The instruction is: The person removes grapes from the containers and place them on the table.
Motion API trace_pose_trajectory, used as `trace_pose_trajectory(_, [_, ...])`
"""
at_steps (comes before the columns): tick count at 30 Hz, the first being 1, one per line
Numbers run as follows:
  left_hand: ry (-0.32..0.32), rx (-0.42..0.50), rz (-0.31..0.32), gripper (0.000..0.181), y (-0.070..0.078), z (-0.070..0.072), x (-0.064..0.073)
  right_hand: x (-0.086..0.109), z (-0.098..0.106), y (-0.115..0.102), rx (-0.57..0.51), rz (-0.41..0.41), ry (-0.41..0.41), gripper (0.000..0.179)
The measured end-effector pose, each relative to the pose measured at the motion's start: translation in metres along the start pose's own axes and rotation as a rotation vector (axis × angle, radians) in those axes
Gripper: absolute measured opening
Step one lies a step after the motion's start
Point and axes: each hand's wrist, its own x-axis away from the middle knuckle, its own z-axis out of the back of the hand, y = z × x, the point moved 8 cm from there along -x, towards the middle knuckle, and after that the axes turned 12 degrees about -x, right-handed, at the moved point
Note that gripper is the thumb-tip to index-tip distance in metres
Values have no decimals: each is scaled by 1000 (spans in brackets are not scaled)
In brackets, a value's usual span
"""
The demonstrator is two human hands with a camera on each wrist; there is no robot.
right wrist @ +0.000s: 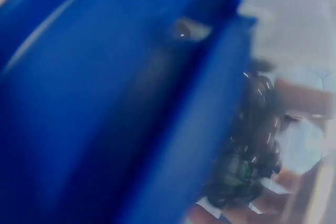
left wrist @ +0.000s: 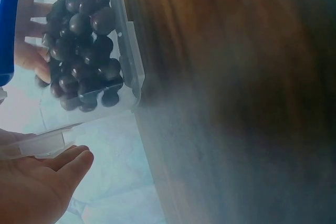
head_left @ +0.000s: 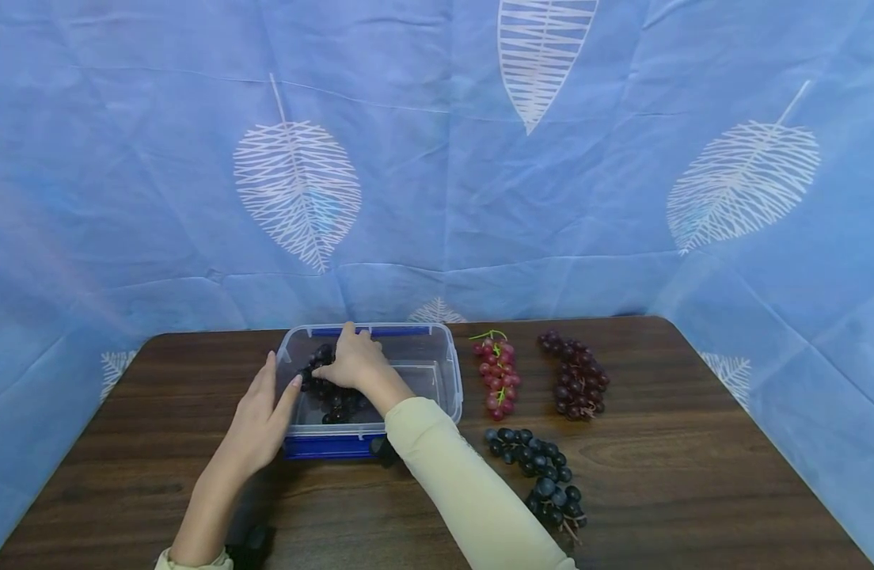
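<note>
A clear plastic box [head_left: 437,396] with blue clips stands at the back of the table, holding a bunch of dark grapes [head_left: 342,400] in its left part. My right hand [head_left: 359,364] reaches down into the box over the grapes, thumb toward the left. In the left wrist view its spread fingers [left wrist: 34,9] show through the wall, beside the grapes. My left hand [head_left: 255,423] is at the box's left front corner, fingers nearly straight, thumb at the rim. The right wrist view is blurred, filled mostly by the blue clip [right wrist: 131,103].
Right of the box lie a bunch of red grapes [head_left: 499,376] and a dark red bunch [head_left: 579,380]. Nearer the front, black grapes [head_left: 537,459] lie beside my right sleeve [head_left: 465,483]. A blue leaf-print cloth [head_left: 444,198] hangs behind the wooden table [head_left: 693,475].
</note>
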Motion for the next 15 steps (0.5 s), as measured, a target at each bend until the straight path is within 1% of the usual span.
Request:
trace_pose_trajectory(1, [0,2,0,83,0,0,0,-1,-1,0,-30,-10,-13,97])
trace_pose_trajectory(3, [-1,3,2,84,-1,0,0,-3,-5,0,-24,-9,-47,99])
trace_pose_trajectory(5, [-2,6,1,84,-1,0,0,-4,-8,-1,28,9,-82,90])
trace_pose_trajectory(8, [1,4,0,84,-1,1,1,-5,-12,-4,119,41,-119,71])
trace_pose_trajectory(9, [1,4,0,84,0,1,1,-4,-13,-4,132,44,-125,68])
trace_pose_trajectory(12, [-3,8,1,84,0,0,1,-3,-16,-7,138,39,-143,78])
trace_pose_trajectory(15, [-4,15,0,84,0,0,1,-1,-19,-10,121,40,-167,98])
